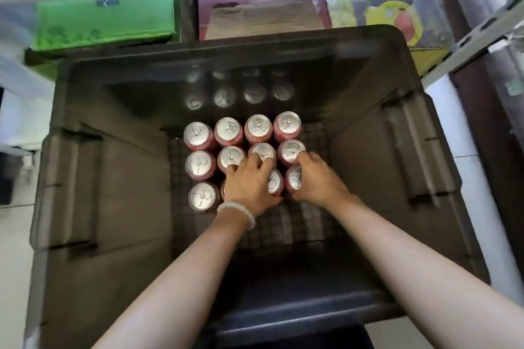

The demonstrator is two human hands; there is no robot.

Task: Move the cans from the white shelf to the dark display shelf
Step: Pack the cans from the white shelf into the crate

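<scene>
Several red cans with silver tops (198,134) stand in rows on the grid floor of a dark, deep bin-like display shelf (113,178). My left hand (249,184), with a white bead bracelet on its wrist, lies curled over a third-row can (223,188) that is mostly hidden under the palm, and its fingertips reach the second-row cans. Beside it, my right hand (317,181) grips the rightmost third-row can (295,178) between fingers and thumb. Another can (275,182) stands between the two hands.
The glossy back wall of the dark shelf (241,88) reflects the cans. Behind it lie a green box (105,20), a pink-brown carton (263,14) and a yellow package (382,8). A white shelf frame (482,28) and dark rolls (487,99) stand at right.
</scene>
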